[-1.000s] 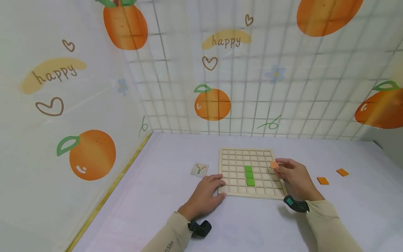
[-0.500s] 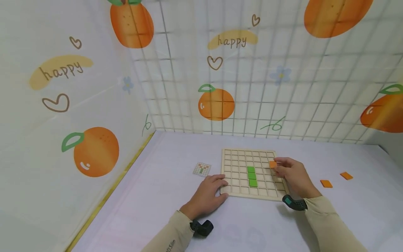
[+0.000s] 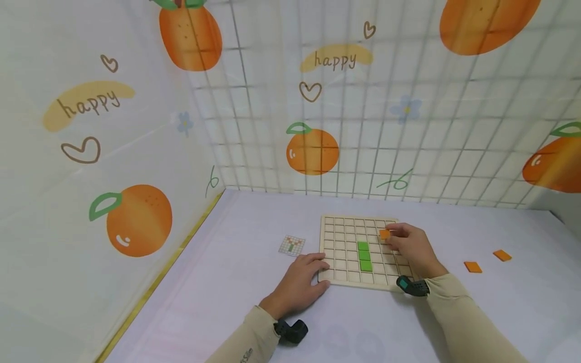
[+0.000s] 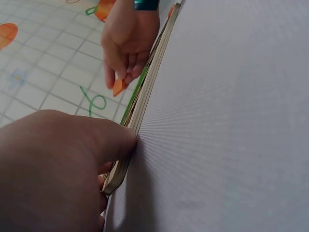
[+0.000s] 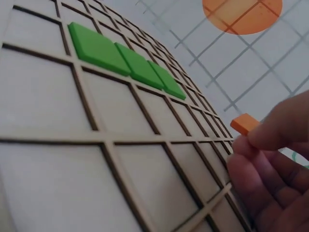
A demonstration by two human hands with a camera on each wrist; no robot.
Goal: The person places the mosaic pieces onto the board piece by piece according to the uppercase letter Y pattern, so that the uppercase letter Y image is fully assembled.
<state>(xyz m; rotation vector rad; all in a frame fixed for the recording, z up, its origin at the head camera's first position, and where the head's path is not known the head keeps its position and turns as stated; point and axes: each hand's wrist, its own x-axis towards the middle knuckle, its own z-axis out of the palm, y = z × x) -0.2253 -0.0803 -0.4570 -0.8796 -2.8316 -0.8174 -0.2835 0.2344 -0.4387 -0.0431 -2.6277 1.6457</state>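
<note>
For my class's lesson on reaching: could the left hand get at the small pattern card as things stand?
Probably yes: the card lies just beyond the left hand, nothing visible between them, though that hand would likely have to leave the board.

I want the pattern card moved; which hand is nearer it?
Left. The left hand rests just beside the pattern card, at the left edge of the wooden board; the right hand is over the board's right side, pinching an orange tile.
</note>
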